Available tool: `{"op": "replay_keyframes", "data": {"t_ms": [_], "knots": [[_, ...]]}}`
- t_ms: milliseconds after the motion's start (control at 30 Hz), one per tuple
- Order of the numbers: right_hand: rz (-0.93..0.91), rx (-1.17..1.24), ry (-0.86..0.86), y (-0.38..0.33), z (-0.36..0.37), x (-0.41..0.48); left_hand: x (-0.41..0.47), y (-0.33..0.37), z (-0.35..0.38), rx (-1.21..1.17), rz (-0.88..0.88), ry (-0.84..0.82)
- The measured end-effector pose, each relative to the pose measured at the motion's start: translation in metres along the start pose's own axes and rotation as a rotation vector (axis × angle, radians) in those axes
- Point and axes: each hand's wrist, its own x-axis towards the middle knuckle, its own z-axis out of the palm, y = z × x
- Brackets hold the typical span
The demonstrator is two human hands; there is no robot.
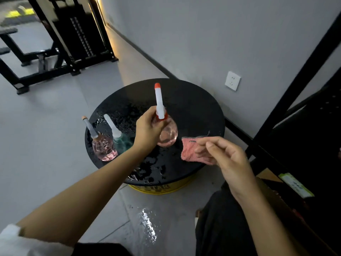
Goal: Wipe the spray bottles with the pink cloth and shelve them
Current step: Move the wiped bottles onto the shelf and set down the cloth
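My left hand (147,131) grips a clear spray bottle (168,134) with a white and red sprayer top, holding it just above the round black table (193,108). My right hand (221,154) pinches the pink cloth (190,151) to the right of that bottle, a short gap apart from it. Two more bottles stand on the table's left side: a pink one (104,147) with a grey sprayer and a green one (122,141) with a pale sprayer, partly behind my left forearm.
Water drops cover the wet tabletop, and a puddle (147,226) lies on the grey floor below. A black shelf frame (295,115) stands at the right by the wall. Gym equipment (55,43) is at the far left.
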Motion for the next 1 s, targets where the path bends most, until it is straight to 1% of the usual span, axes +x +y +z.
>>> {"op": "replay_keyframes", "data": {"t_ms": [67, 167, 400, 533, 700, 833, 1000], "knots": [[-0.026, 0.014, 0.022, -0.015, -0.014, -0.011, -0.006, 0.030, 0.007, -0.020, 0.079, -0.062], [-0.061, -0.070, 0.082, -0.031, -0.042, -0.030, -0.020, 0.072, 0.026, -0.072, 0.168, -0.177], [-0.026, -0.159, 0.264, -0.058, -0.108, -0.092, -0.061, 0.146, 0.091, -0.127, 0.318, -0.387], [0.006, -0.191, 0.385, -0.066, -0.148, -0.126, -0.084, 0.179, 0.140, -0.118, 0.417, -0.441], [0.043, -0.212, 0.503, -0.068, -0.191, -0.159, -0.107, 0.207, 0.203, -0.150, 0.448, -0.520], [0.066, -0.196, 0.561, -0.065, -0.215, -0.177, -0.119, 0.223, 0.253, -0.159, 0.457, -0.578], [0.083, -0.143, 0.606, -0.063, -0.236, -0.184, -0.126, 0.248, 0.305, -0.171, 0.484, -0.588]]}}
